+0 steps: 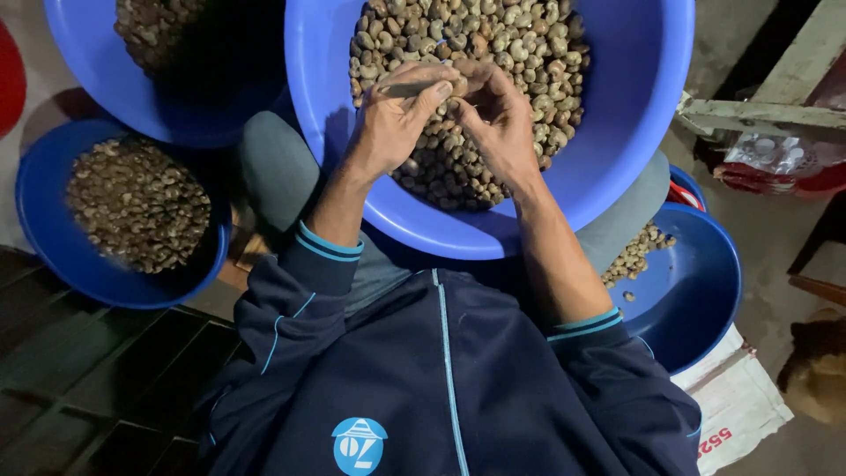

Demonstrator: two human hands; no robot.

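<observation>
1. The setting is a dim floor of bare concrete, seen from above by a seated person; dark slatted boards (97, 379) lie at the lower left and a white woven sack (740, 397) at the lower right.
2. A large blue plastic basin (617, 132) rests on the person's lap, between the knees, and is heaped with raw cashew nuts (520, 53) in greyish-brown shells.
3. A second blue basin (88, 79) at the upper left holds a smaller heap of nuts, partly in shadow.
4. A darker blue bowl (44, 229) at the left is filled with small brownish pieces, probably shelled nuts or shell fragments; which, cannot be told.
5. Another dark blue bowl (696, 291) at the right, partly under the right forearm, holds a small pile of pale nuts near its far edge.
6. Both forearms reach forward from rolled-up navy jacket sleeves (326, 256) with light blue stripes, and the hands meet over the middle of the large basin.
7. The left hand (392, 119) is curled closed around a thin, dull metal blade (410, 88), thumb along the top.
8. The right hand (498, 119) has its fingers bent inward, pinching a single cashew nut (460, 85) between thumb and fingertips.
9. The nut sits just at the blade's tip, where the two hands touch, directly above the heap.
</observation>
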